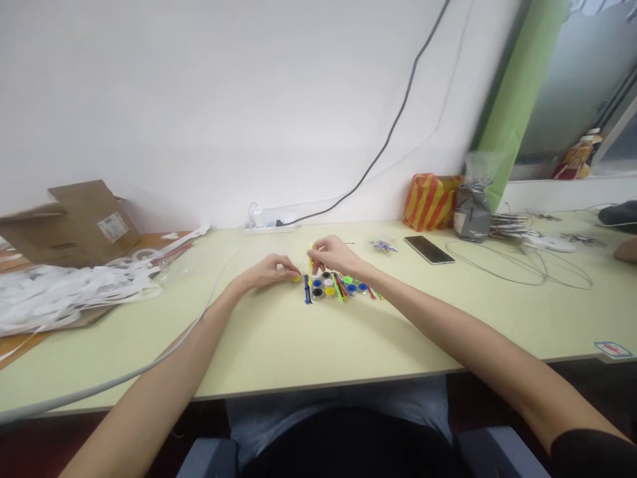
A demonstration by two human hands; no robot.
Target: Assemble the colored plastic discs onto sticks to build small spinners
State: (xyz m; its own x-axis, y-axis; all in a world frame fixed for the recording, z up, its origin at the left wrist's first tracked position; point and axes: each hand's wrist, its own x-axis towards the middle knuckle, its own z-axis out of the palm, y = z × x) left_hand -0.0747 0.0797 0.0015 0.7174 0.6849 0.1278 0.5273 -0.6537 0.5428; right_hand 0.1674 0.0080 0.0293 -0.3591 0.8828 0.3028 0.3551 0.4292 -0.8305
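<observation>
My left hand (pixel 273 271) rests low over the table, its fingertips closed on a small yellow disc (pixel 296 278). Just right of it, my right hand (pixel 334 255) pinches a thin yellow plastic stick (pixel 311 260) and holds it upright. Dark blue sticks (pixel 307 290) lie side by side on the table between and below the hands. Beside them sit several small round pieces with coloured centres, among them a black one (pixel 317 293), a yellow one (pixel 329 291) and a blue one (pixel 352 289). Green, orange and red sticks (pixel 341 287) lie among these, partly hidden by my right forearm.
A phone (pixel 428 249) and a small clear bag of pieces (pixel 383 245) lie farther right. At the back stand a striped bag (pixel 430 201) and a grey pouch (pixel 472 212). White strips (pixel 74 292) and a cardboard box (pixel 84 222) occupy the left. A cable (pixel 164 355) crosses my left forearm.
</observation>
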